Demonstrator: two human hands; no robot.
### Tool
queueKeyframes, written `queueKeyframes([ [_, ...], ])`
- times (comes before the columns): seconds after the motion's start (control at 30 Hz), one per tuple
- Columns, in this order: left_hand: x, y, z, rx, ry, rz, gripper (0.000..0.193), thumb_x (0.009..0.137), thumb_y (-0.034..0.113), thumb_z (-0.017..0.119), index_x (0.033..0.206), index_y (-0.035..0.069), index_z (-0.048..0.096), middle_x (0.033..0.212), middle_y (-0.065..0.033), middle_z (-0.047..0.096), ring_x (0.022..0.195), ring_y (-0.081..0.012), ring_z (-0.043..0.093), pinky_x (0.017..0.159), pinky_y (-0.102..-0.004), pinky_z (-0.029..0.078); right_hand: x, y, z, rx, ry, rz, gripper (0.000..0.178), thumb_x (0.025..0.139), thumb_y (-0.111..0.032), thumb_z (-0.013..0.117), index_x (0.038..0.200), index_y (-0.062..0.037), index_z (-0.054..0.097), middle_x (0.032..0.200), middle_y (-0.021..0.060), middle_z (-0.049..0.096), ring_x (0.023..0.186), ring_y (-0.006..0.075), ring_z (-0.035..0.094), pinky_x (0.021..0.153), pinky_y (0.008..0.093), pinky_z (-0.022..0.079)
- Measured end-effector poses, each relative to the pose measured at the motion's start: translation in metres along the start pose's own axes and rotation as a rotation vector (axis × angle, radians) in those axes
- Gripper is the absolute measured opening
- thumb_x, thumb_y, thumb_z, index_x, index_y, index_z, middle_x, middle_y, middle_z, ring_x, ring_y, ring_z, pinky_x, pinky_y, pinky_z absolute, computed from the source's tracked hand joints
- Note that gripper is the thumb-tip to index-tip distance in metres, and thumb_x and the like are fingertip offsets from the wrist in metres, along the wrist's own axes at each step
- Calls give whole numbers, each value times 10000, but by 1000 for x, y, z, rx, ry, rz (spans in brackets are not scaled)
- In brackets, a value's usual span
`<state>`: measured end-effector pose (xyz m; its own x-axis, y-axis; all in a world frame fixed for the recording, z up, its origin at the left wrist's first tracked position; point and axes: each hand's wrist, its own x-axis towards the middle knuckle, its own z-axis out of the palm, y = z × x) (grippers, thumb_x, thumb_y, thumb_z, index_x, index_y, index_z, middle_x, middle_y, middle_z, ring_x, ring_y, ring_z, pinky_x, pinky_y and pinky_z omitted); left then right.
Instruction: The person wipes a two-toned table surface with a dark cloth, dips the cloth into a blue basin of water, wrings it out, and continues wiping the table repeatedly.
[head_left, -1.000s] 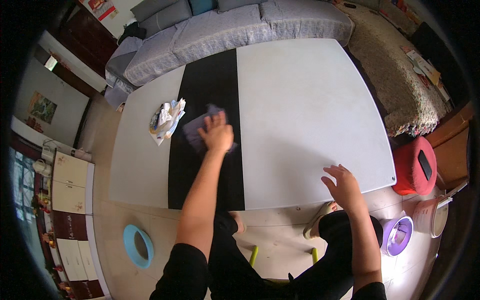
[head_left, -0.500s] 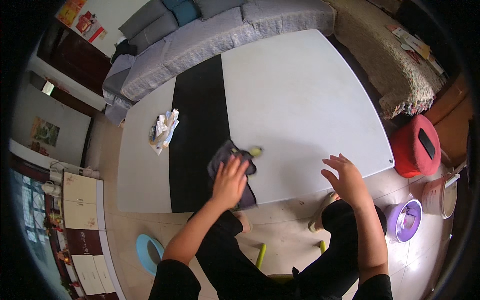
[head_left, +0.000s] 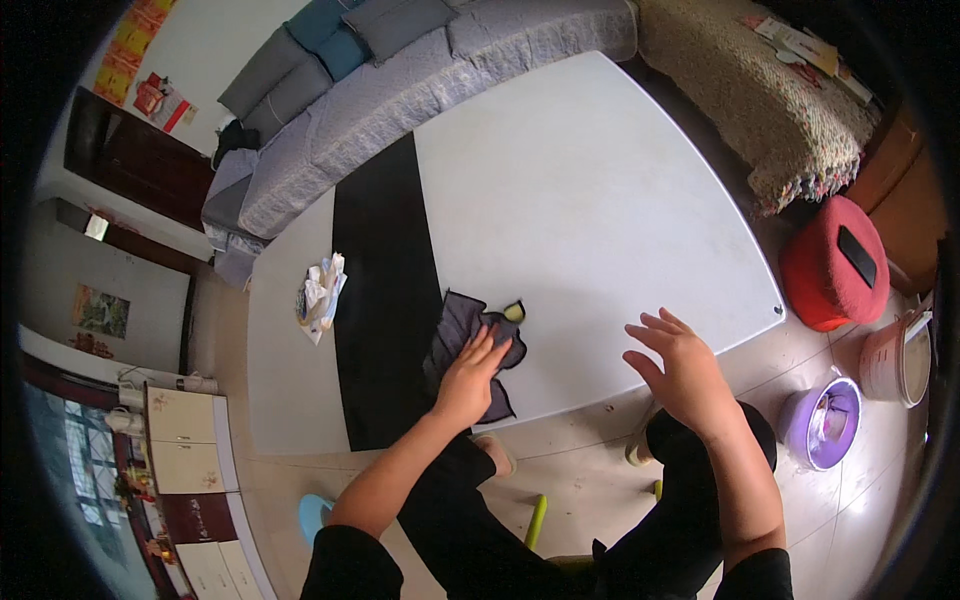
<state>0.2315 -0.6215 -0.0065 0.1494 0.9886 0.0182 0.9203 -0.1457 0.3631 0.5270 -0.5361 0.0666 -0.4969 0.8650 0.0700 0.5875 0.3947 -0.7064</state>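
Observation:
A dark grey cloth [head_left: 458, 318] with black edging lies spread near the front edge of the table, partly over its black band. A yellow-green patch shows at its far right corner. My left hand [head_left: 468, 382] rests flat on the cloth, fingers stretched out, and hides part of it. Above the white part of the table [head_left: 580, 200], near its front edge, is my right hand [head_left: 688, 375]. Its fingers are apart, it holds nothing, and a gap separates it from the cloth.
A crumpled pack of tissues [head_left: 318, 298] sits left of the black band [head_left: 385, 270]. On the right stand a red stool [head_left: 820, 270] with a phone [head_left: 856, 257] on it, a purple bucket [head_left: 790, 430] and a pinkish bucket [head_left: 880, 365]. A sofa [head_left: 400, 95] runs along the far side.
The cloth now lies flatter and more spread out, its yellow-green corner in clear sight. My left hand has shifted slightly nearer to me on it. The whole view has turned a little.

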Motion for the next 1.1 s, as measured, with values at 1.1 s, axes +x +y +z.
queueKeyframes([
  [1.1, 68, -6, 9, 34, 41, -42, 440, 831, -20, 408, 1265, 54, 420, 1330, -199, 365, 1272, -333, 294, 1051, -436, 216, 8, 8, 2, 51, 83, 6, 258, 803, -199, 595, 990, -23, 611, 1063, 187, 586, 1065, 339, 516, 891, 381, 432],
])
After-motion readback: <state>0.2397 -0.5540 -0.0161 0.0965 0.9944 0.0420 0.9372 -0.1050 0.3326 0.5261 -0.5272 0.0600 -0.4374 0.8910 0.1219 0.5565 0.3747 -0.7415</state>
